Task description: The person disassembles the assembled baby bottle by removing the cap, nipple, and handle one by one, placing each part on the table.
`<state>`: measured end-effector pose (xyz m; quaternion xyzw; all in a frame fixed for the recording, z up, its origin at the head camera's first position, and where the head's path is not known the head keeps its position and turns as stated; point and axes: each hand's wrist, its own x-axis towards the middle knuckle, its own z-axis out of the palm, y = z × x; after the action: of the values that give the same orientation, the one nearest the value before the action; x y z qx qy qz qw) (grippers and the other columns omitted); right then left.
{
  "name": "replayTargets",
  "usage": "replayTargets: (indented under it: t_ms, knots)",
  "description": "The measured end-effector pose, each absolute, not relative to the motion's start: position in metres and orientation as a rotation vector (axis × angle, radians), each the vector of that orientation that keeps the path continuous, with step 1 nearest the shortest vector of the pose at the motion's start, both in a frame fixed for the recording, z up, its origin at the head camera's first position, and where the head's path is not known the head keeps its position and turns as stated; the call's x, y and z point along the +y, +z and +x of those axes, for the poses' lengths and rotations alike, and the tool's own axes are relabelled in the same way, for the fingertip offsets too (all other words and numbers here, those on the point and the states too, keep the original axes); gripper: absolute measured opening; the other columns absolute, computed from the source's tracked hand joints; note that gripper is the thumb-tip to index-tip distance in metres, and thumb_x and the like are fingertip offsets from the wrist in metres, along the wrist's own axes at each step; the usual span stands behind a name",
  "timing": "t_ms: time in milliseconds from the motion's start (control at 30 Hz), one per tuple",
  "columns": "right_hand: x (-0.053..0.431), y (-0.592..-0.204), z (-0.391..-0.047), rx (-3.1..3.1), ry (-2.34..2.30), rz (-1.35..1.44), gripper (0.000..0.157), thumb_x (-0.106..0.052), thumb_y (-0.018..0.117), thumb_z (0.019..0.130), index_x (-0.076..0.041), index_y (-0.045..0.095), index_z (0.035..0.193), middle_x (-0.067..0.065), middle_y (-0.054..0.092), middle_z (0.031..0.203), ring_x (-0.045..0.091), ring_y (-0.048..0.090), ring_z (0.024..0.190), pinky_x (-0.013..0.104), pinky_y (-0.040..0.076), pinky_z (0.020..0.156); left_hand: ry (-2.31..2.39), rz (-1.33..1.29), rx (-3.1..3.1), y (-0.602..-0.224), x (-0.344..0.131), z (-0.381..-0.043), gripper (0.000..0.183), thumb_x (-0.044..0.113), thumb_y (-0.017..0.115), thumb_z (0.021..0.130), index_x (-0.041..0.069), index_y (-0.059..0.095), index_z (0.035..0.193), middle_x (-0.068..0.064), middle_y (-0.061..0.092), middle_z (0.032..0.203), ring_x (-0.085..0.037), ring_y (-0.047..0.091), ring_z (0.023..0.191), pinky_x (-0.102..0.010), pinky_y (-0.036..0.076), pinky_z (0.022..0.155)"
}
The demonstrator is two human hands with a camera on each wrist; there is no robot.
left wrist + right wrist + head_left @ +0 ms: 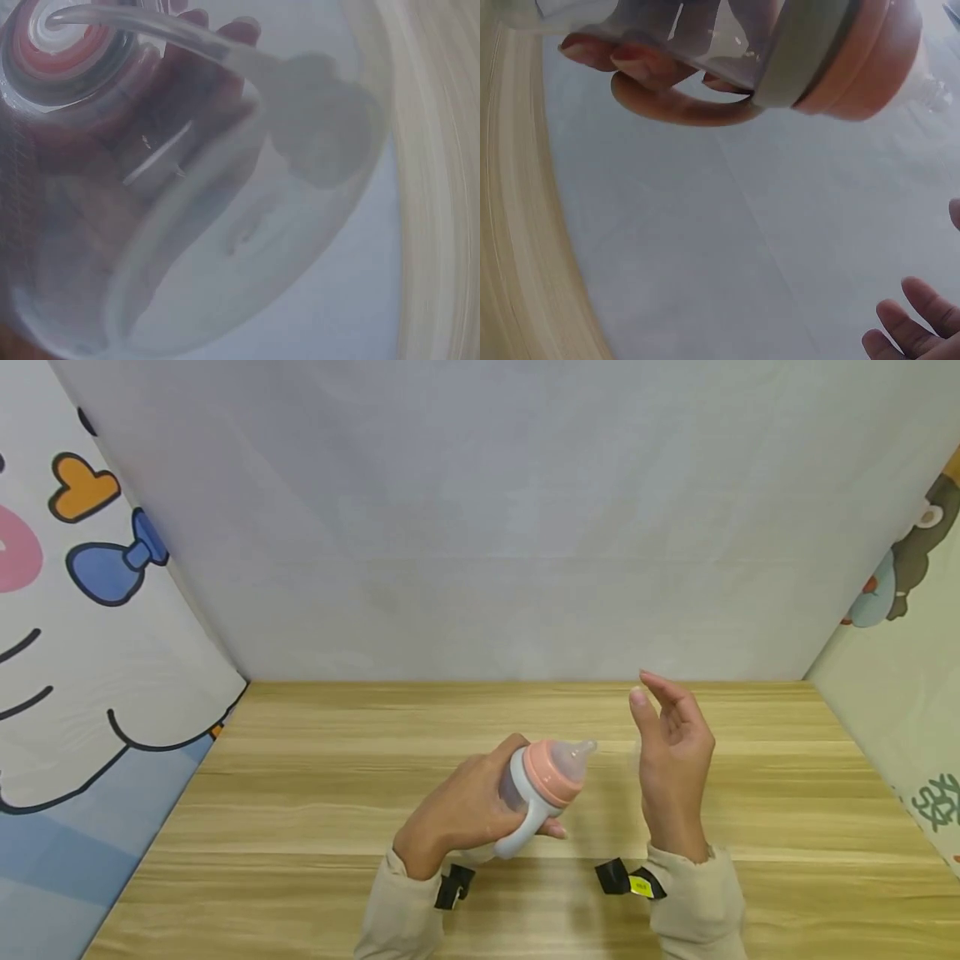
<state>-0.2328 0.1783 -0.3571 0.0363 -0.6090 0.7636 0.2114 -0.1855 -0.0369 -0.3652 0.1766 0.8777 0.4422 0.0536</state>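
A baby bottle (pixel 552 774) with a pink collar, a clear nipple and pale side handles is gripped by my left hand (pixel 474 800). It lies tilted, its nipple pointing up and to the right. Through the clear bottle (pixel 247 247) in the left wrist view, a straw (pixel 172 31) with a rounded weight (pixel 322 142) at its end shows. Fingertips of the left hand wrap the bottle body in the right wrist view. My right hand (pixel 675 760) is raised to the right of the nipple, apart from it, fingers loosely bent and holding nothing.
Beneath both hands spreads a wood-grain table (pixel 315 777). A plain pale wall (pixel 495 527) rises behind it. Cartoon-printed panels stand at the left (pixel 112 677) and right (pixel 892 693). Black straps sit at both sleeve cuffs.
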Motion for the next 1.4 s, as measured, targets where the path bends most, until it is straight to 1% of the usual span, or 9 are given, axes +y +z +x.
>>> replayTargets:
  t_ms: [67,167,533,800,967,1067,1200,1300,1400]
  knots:
    - [0.177,-0.354,-0.230,-1.664,2.141,0.139,0.027,-0.009,0.064,0.098,0.000,0.064,0.123,0.000,0.066,0.125,0.014,0.054,0.130,0.021,0.040,0.110,1.366,0.529,2.662,-0.363,-0.036,-0.184,0.064,0.048,0.090,0.071,0.030,0.053,0.120,0.013,0.070,0.099,-0.011,0.068,0.084,-0.028,0.053,0.079]
    - [0.174,-0.351,-0.225,-1.643,2.165,0.181,0.025,-0.008,0.062,0.099,-0.002,0.064,0.122,0.002,0.066,0.126,0.016,0.055,0.128,0.022,0.043,0.105,1.370,0.540,2.664,-0.362,-0.036,-0.183,0.064,0.050,0.090,0.070,0.031,0.053,0.119,0.014,0.070,0.098,-0.010,0.068,0.084,-0.027,0.053,0.079]
    - [0.160,-0.346,-0.211,-1.725,2.205,0.340,0.027,-0.008,0.056,0.101,0.000,0.061,0.126,0.001,0.064,0.131,0.018,0.052,0.132,0.025,0.041,0.107,1.359,0.578,2.699,-0.360,-0.036,-0.183,0.066,0.051,0.090,0.070,0.030,0.052,0.120,0.013,0.069,0.099,-0.011,0.068,0.086,-0.027,0.053,0.079]
    - [0.150,-0.345,-0.205,-1.801,2.223,0.471,0.031,0.001,0.058,0.098,0.001,0.058,0.130,0.003,0.063,0.132,0.018,0.048,0.138,0.023,0.032,0.118,1.398,0.594,2.677,-0.360,-0.036,-0.183,0.067,0.048,0.091,0.070,0.028,0.052,0.120,0.013,0.069,0.101,-0.009,0.068,0.086,-0.027,0.054,0.080]
    - [0.143,-0.347,-0.201,-1.903,2.200,0.513,0.035,0.001,0.059,0.098,0.000,0.056,0.132,0.005,0.060,0.136,0.018,0.046,0.141,0.022,0.027,0.122,1.389,0.599,2.687,-0.361,-0.037,-0.184,0.066,0.048,0.090,0.070,0.028,0.052,0.120,0.013,0.068,0.098,-0.010,0.068,0.084,-0.026,0.054,0.077]
    - [0.139,-0.348,-0.199,-1.928,2.208,0.539,0.037,0.001,0.060,0.097,0.000,0.055,0.133,0.007,0.059,0.138,0.018,0.045,0.143,0.021,0.035,0.117,1.384,0.604,2.702,-0.362,-0.037,-0.184,0.066,0.048,0.091,0.070,0.027,0.052,0.119,0.012,0.068,0.095,-0.011,0.067,0.082,-0.025,0.053,0.074]
    - [0.135,-0.350,-0.197,-1.928,2.227,0.605,0.039,-0.001,0.062,0.097,0.001,0.053,0.134,0.009,0.057,0.139,0.017,0.047,0.140,0.018,0.047,0.102,1.383,0.606,2.706,-0.362,-0.037,-0.184,0.066,0.048,0.091,0.070,0.028,0.052,0.119,0.012,0.067,0.093,-0.012,0.067,0.081,-0.025,0.053,0.073]
    - [0.133,-0.351,-0.195,-1.945,2.227,0.638,0.041,-0.006,0.065,0.096,-0.001,0.053,0.135,0.007,0.057,0.140,0.015,0.050,0.137,0.018,0.051,0.096,1.381,0.597,2.702,-0.361,-0.037,-0.185,0.066,0.048,0.091,0.069,0.028,0.052,0.119,0.012,0.068,0.094,-0.012,0.067,0.081,-0.025,0.054,0.072]
    - [0.130,-0.351,-0.194,-1.978,2.218,0.625,0.043,-0.008,0.068,0.095,-0.005,0.054,0.135,0.006,0.058,0.139,0.014,0.051,0.137,0.018,0.051,0.096,1.371,0.586,2.699,-0.362,-0.038,-0.185,0.066,0.047,0.091,0.070,0.029,0.051,0.120,0.012,0.068,0.095,-0.011,0.067,0.081,-0.025,0.053,0.071]
